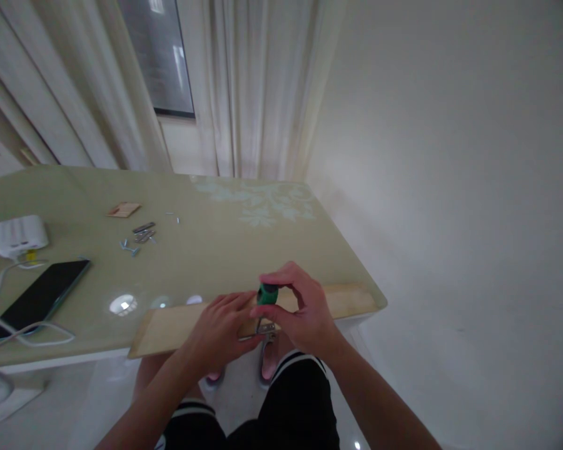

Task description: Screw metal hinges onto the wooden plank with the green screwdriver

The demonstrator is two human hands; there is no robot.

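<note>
Head view: the right hand (pixel 304 306) pinches the green handle of a screwdriver (pixel 268 295) between thumb and fingers, its shaft pointing down to a small metal plate (pixel 267 327) at the near edge of the board (pixel 166 328). The left hand (pixel 223 319) lies across the board just beside the plate, fingers over the top and thumb by the near edge; whether it pinches the wood or only presses on it, I cannot tell. The board lies along the near edge of the table (pixel 206 247), jutting a little past it. It looks thin, stiff and fairly light, likely to slide or tip on the glossy top under an off-centre push, so it is best held flat from above, close to the plate. The plate looks hard, thin and easily shifted, best pinned by its end, clear of the tip. The screwdriver's stubby handle should be easy to turn, best taken round its thick part. Screws (pixel 130 249) and more plates (pixel 144 234) lie well apart, farther left.
</note>
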